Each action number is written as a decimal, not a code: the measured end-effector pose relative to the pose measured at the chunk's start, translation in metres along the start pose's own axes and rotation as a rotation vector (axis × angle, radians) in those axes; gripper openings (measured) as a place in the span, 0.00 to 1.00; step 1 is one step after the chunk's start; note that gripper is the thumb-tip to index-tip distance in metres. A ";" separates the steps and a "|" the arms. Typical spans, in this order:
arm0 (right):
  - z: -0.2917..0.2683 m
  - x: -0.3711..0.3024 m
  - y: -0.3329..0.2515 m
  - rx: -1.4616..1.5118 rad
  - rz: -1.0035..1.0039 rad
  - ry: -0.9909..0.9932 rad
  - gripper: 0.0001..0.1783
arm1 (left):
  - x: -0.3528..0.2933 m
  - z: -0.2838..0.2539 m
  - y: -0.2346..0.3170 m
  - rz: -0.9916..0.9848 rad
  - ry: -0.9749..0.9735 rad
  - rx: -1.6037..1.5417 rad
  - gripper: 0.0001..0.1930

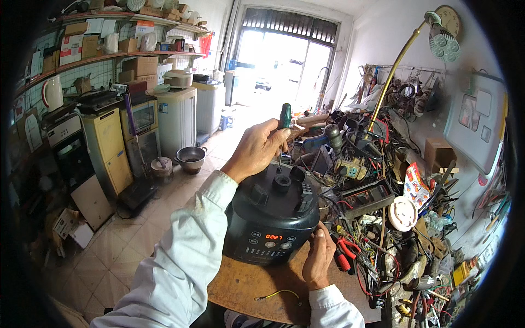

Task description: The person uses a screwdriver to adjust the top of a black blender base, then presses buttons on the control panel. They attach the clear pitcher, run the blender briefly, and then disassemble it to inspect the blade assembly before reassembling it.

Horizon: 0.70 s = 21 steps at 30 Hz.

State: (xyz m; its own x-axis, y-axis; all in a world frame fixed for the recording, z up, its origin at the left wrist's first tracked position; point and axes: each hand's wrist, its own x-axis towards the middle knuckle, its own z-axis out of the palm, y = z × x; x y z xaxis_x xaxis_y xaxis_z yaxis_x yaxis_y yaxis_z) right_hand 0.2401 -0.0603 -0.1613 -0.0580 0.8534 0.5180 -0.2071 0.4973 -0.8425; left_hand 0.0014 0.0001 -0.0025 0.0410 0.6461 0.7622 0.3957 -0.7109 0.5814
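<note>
A black blender base (240, 221) stands on the wooden table, its front panel lit with red digits. On top, a round raised coupling (281, 182) sits in the middle with black blocks around it. My left hand (254, 148) is closed around a screwdriver (285, 116) with a dark green handle, held upright above the base. The shaft points down behind the coupling; I cannot tell exactly what its tip touches. My right hand (319, 259) grips the lower right side of the base, its fingertips partly hidden.
A short yellow-green wire (279, 293) lies on the table (235, 284) in front. Red-handled pliers (345, 254) and a heap of tools and cables crowd the right. A lamp (443, 45) arches above. Leftward, a metal pot (191, 159) and appliances stand on the floor.
</note>
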 end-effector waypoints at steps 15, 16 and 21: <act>0.001 0.000 -0.004 -0.011 -0.002 -0.001 0.28 | 0.002 0.001 -0.002 0.012 0.004 -0.006 0.20; 0.001 0.000 -0.004 -0.010 -0.006 -0.001 0.29 | 0.002 0.002 -0.003 0.010 0.000 -0.012 0.20; 0.001 0.000 -0.004 -0.008 -0.007 -0.002 0.29 | 0.003 0.000 -0.004 0.010 -0.006 -0.016 0.20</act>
State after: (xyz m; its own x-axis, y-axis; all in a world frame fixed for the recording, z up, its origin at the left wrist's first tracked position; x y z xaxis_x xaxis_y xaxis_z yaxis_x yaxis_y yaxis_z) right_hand 0.2397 -0.0624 -0.1581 -0.0583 0.8496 0.5243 -0.1999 0.5046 -0.8399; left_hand 0.0001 0.0049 -0.0031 0.0500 0.6407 0.7662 0.3807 -0.7214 0.5784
